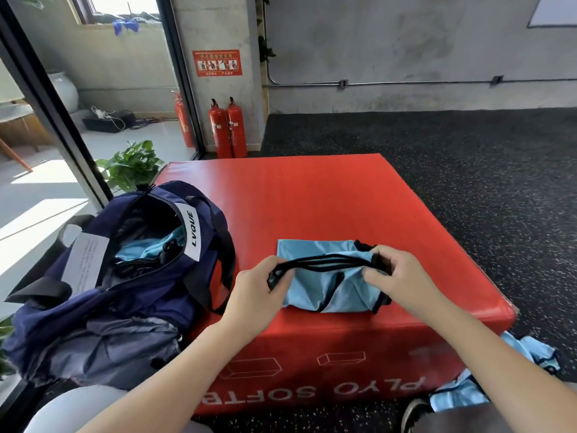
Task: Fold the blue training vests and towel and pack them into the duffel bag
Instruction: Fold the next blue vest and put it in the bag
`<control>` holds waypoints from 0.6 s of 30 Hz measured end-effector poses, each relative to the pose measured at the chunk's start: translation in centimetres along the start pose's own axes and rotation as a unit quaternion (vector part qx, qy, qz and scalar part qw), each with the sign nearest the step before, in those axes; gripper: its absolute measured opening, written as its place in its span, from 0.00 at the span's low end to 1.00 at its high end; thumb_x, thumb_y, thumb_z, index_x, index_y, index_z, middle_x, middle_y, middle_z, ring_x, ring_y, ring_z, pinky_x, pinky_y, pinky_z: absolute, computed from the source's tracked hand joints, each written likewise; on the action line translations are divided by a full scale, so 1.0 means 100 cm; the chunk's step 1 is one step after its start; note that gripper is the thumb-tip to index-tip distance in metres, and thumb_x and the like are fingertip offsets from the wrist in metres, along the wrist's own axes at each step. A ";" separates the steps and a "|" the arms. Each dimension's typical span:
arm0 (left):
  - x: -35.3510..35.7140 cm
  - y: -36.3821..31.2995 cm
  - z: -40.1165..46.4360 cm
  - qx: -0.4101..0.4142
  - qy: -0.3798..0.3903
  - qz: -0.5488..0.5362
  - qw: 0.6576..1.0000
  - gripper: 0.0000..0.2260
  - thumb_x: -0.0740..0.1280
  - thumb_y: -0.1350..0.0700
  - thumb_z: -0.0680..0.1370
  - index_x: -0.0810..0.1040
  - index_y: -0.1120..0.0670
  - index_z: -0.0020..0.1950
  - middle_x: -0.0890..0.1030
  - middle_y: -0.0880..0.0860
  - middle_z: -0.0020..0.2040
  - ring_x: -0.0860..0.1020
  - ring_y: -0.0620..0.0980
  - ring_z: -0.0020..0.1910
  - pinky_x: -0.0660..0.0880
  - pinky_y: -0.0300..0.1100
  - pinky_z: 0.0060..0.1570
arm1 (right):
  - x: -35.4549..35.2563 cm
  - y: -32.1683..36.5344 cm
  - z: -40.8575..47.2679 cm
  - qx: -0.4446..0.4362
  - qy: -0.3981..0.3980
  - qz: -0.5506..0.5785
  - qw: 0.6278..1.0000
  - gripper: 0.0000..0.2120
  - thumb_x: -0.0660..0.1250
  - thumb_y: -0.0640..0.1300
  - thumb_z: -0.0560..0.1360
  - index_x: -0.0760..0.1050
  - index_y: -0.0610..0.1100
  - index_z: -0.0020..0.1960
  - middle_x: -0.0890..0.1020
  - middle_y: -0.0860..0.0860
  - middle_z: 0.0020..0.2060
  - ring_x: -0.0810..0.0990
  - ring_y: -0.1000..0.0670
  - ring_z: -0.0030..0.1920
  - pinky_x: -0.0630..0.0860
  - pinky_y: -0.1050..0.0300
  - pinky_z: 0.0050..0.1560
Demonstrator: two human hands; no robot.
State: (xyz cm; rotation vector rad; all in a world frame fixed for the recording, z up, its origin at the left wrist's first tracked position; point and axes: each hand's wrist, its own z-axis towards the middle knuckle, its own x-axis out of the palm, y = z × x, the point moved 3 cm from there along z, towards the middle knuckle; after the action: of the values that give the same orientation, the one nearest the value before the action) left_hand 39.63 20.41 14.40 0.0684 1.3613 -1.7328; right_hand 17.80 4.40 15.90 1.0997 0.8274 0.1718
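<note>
A light blue training vest (pixel 327 292) with black trim lies partly folded on the near part of the red plyo box (pixel 312 198). My left hand (pixel 259 289) pinches the black-trimmed edge at the vest's left end. My right hand (pixel 396 276) grips the same bunched edge at the right end, so the trim stretches between both hands. The navy duffel bag (pixel 125 292) stands open to the left of the box, with light blue fabric (pixel 150 250) visible inside it. More light blue fabric (pixel 499 379) lies on the floor at the lower right, beside the box.
Two red fire extinguishers (pixel 228 129) stand by the concrete pillar behind the box. A potted green plant (pixel 131 165) sits behind the bag near a glass partition (pixel 46 98). Dark speckled rubber floor (pixel 468 170) surrounds the box.
</note>
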 end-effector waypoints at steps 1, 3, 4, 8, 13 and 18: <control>0.001 0.003 0.006 -0.006 -0.003 -0.001 1.000 0.02 0.70 0.54 0.80 0.81 0.47 0.50 0.79 0.49 0.33 0.76 0.50 0.32 0.73 0.41 0.33 | 0.000 -0.003 0.010 0.012 -0.008 -0.007 1.000 0.06 0.71 0.39 0.73 0.75 0.44 0.40 0.71 0.54 0.29 0.68 0.54 0.31 0.64 0.55 0.34; 0.006 0.009 0.020 -0.024 -0.005 -0.001 1.000 0.01 0.69 0.53 0.80 0.81 0.47 0.50 0.79 0.50 0.32 0.76 0.51 0.31 0.73 0.44 0.33 | 0.001 -0.010 0.030 0.031 -0.016 -0.019 0.999 0.06 0.71 0.40 0.74 0.76 0.43 0.40 0.73 0.52 0.30 0.68 0.54 0.31 0.64 0.54 0.36; 0.009 0.012 0.027 -0.034 -0.007 0.002 0.999 0.01 0.69 0.53 0.80 0.81 0.48 0.49 0.79 0.50 0.32 0.76 0.50 0.31 0.73 0.44 0.33 | 0.001 -0.013 0.040 0.039 -0.016 -0.026 0.999 0.05 0.71 0.41 0.74 0.76 0.44 0.41 0.75 0.51 0.31 0.70 0.53 0.32 0.65 0.53 0.37; 0.019 0.020 0.052 -0.060 -0.034 -0.010 0.998 0.04 0.70 0.55 0.80 0.79 0.47 0.47 0.80 0.44 0.33 0.77 0.41 0.35 0.71 0.32 0.36 | 0.005 -0.025 0.074 0.081 0.004 -0.048 0.995 0.02 0.70 0.47 0.77 0.79 0.50 0.45 0.85 0.51 0.41 0.81 0.50 0.42 0.72 0.52 0.43; 0.038 0.040 0.062 -0.186 -0.038 -0.081 0.979 0.09 0.69 0.53 0.80 0.75 0.47 0.59 0.79 0.46 0.36 0.71 0.42 0.27 0.68 0.33 0.28 | 0.017 -0.048 0.104 0.106 0.051 -0.099 0.988 0.04 0.70 0.48 0.78 0.79 0.49 0.45 0.84 0.51 0.43 0.81 0.49 0.45 0.71 0.53 0.44; 0.053 0.042 0.043 -0.208 0.017 -0.055 0.976 0.22 0.69 0.57 0.79 0.65 0.47 0.69 0.80 0.43 0.46 0.79 0.37 0.40 0.72 0.28 0.34 | 0.022 -0.061 0.118 0.119 0.045 -0.138 0.982 0.05 0.68 0.48 0.79 0.77 0.50 0.44 0.82 0.52 0.42 0.80 0.50 0.45 0.70 0.56 0.42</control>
State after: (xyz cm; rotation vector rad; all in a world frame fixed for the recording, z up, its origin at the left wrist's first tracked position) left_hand 41.26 13.82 10.15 -0.2154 1.7539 -1.5054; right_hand 25.59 -5.82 11.94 1.1929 1.0939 -0.1145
